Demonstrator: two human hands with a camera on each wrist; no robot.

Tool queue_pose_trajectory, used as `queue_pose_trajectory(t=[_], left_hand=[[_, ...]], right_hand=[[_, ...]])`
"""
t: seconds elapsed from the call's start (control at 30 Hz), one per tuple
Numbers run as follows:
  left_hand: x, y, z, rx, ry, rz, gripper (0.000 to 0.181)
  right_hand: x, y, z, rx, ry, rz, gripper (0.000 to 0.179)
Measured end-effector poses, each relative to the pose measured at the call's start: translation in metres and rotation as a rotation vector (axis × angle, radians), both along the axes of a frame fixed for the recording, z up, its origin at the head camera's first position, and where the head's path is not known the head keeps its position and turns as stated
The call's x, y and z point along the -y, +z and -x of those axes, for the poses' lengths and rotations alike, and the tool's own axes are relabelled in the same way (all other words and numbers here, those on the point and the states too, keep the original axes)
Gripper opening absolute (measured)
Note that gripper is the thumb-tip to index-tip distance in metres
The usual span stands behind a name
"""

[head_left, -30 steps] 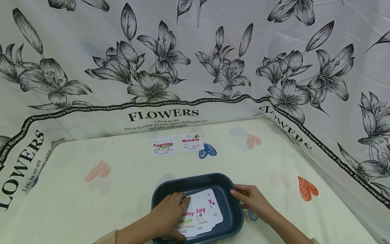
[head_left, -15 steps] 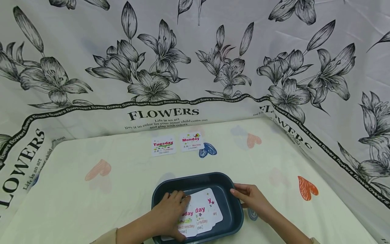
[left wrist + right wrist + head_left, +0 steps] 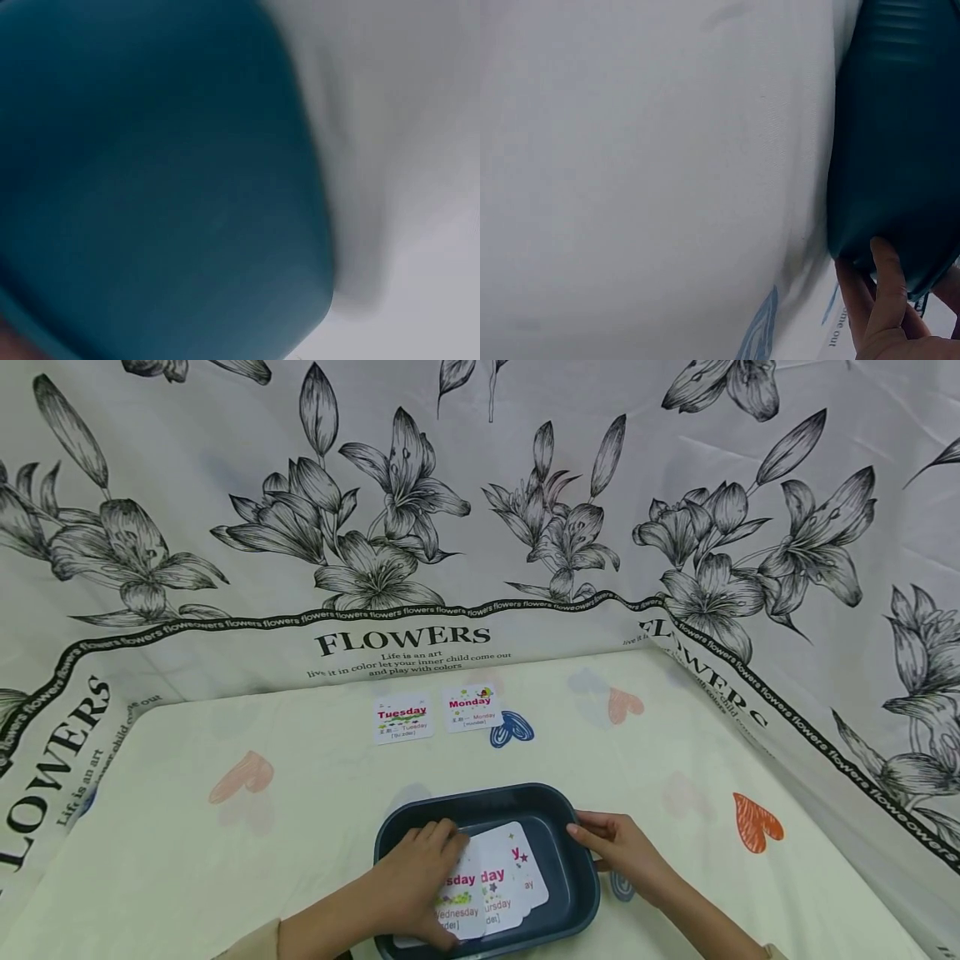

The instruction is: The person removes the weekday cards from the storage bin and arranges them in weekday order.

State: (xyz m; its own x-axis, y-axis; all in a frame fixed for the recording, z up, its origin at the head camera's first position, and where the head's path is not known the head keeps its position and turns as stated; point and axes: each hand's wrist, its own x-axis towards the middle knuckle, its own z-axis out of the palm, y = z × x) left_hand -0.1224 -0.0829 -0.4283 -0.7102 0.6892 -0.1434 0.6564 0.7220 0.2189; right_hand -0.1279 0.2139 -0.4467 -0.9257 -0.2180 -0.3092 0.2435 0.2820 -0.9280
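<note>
In the head view a dark blue tray [image 3: 577,906] with rounded corners lies near the front of the bed-like surface. Several white day-of-the-week cards fan out inside it. Uppermost is the Wednesday card [image 3: 461,910], its left part hidden under my left hand [image 3: 416,877]. That hand holds this card, fingers toward its far edge and thumb at its near edge. Beside it a Thursday card [image 3: 501,902] is partly covered. My right hand [image 3: 626,856] grips the tray's right end; in the right wrist view its fingers [image 3: 889,285] touch the tray's outer wall.
Farther back, a Tuesday card [image 3: 402,718] and a Monday card [image 3: 472,707] lie side by side, faces up. The pale cloth [image 3: 315,827] has printed hearts. A flower-printed curtain [image 3: 555,635] rises behind and at both sides.
My left hand has shifted slightly away from me, its fingers moving toward the far side of the tray. The Wednesday card has shifted a little with it. The right hand stays put.
</note>
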Motion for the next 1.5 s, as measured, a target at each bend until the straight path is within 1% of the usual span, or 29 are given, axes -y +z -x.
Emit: queue_pose_trajectory(t=[0.13, 0.27, 0.37, 0.47, 0.6, 0.7, 0.8, 0.9, 0.97, 1.07, 1.27, 1.4, 1.5], left_hand=[[0.001, 0.005, 0.001, 0.001, 0.012, -0.014, 0.102], [0.001, 0.013, 0.001, 0.019, 0.036, -0.029, 0.104], [0.001, 0.023, 0.003, 0.039, 0.059, -0.053, 0.106], [0.002, 0.035, 0.007, 0.050, 0.077, -0.101, 0.108], [0.002, 0.051, 0.011, 0.029, 0.090, -0.163, 0.108], [0.003, 0.058, 0.014, 0.001, 0.087, -0.179, 0.107], [0.004, 0.061, 0.016, -0.023, 0.075, -0.182, 0.105], [0.006, 0.062, 0.019, -0.040, 0.066, -0.181, 0.104], [0.009, 0.061, 0.022, -0.043, 0.072, -0.182, 0.104], [0.015, 0.061, 0.027, -0.049, 0.092, -0.192, 0.105], [0.031, 0.064, 0.041, -0.066, 0.144, -0.209, 0.105], [0.045, 0.067, 0.053, -0.080, 0.184, -0.195, 0.103], [0.057, 0.070, 0.063, -0.094, 0.210, -0.159, 0.101]], right_hand=[[0.000, 0.000, 0.000, 0.006, -0.002, -0.002, 0.058], [0.000, 0.001, -0.001, 0.007, 0.001, -0.006, 0.058], [0.000, 0.001, -0.001, 0.009, 0.002, -0.007, 0.057], [-0.001, 0.002, -0.001, 0.008, 0.005, -0.009, 0.057], [0.000, 0.003, -0.001, 0.008, 0.005, -0.006, 0.058], [0.000, 0.003, -0.001, 0.010, 0.001, -0.001, 0.057], [0.000, 0.002, -0.001, 0.009, 0.001, -0.003, 0.057], [0.000, 0.002, -0.001, 0.011, 0.002, -0.006, 0.057], [0.000, 0.003, -0.002, 0.009, 0.005, -0.005, 0.057], [0.000, 0.003, -0.002, 0.010, 0.001, -0.001, 0.057], [-0.001, 0.003, -0.002, 0.012, 0.006, 0.001, 0.057], [0.000, 0.002, -0.001, 0.012, 0.002, 0.003, 0.057], [0.001, 0.002, -0.001, 0.010, -0.002, -0.001, 0.057]])
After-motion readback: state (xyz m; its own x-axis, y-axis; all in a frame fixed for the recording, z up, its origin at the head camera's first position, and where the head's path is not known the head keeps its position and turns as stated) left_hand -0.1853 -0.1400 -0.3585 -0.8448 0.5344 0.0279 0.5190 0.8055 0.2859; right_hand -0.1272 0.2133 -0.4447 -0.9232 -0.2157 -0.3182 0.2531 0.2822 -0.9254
